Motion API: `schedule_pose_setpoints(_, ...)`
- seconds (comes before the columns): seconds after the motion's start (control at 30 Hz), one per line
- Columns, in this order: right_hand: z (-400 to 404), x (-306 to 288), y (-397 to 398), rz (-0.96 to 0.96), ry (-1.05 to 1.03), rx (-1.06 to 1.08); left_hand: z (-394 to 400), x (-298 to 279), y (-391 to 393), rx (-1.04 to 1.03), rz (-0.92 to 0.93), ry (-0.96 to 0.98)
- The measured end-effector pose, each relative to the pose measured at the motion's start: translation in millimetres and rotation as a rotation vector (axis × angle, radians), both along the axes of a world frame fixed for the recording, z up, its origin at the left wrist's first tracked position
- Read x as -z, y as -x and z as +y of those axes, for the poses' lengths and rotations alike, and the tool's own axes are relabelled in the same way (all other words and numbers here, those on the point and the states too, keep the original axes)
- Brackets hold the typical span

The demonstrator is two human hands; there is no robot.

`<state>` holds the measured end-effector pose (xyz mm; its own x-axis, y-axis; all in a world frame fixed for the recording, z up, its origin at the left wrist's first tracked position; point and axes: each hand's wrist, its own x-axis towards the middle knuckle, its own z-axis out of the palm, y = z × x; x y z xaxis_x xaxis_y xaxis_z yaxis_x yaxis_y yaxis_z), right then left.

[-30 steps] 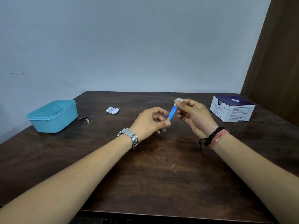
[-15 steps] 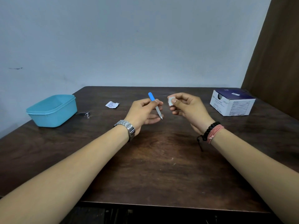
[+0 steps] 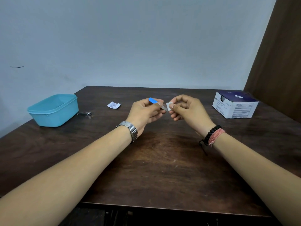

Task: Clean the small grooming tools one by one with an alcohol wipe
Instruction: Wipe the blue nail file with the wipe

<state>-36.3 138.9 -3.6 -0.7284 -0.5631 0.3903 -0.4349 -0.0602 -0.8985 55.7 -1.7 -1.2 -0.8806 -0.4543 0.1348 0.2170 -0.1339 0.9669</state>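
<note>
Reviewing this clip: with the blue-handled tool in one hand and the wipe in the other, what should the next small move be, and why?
Probably close the wipe around the metal tip and draw it along the blade. The left hand holds the blue-handled tool with its tip pointing at the wipe pinched in the right hand; the two are about touching at the tip.

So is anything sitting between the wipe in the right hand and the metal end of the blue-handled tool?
Nothing visible is. The left hand pinches the blue-handled tool near its middle, leaving the metal end bare and pointed at the wipe, which the right hand pinches. Wipe and tip are right next to each other; whether they touch is unclear.
</note>
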Motion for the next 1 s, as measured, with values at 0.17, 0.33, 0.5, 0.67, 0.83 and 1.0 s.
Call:
schedule_pose_setpoints(0.17,3,0,3,0.014,0.01,0.074,3,-3,2,0.042,-0.018,-0.093)
schedule_pose_setpoints(0.33,2,-5,-3,0.057,0.005,0.102,2,2,2,-0.008,0.014,-0.046)
schedule_pose_setpoints(0.5,2,-6,-10,0.066,-0.034,0.082,3,2,2,-0.061,0.029,-0.077)
schedule_pose_setpoints(0.67,2,-5,-11,0.118,-0.088,0.137,7,2,1,-0.031,0.031,-0.119)
schedule_pose_setpoints(0.83,4,-5,-11,0.135,-0.095,0.186,8,2,0,-0.014,0.032,-0.138)
schedule_pose_setpoints(1.0,5,-6,-11,0.132,-0.104,0.218,8,0,0,-0.01,0.03,-0.139)
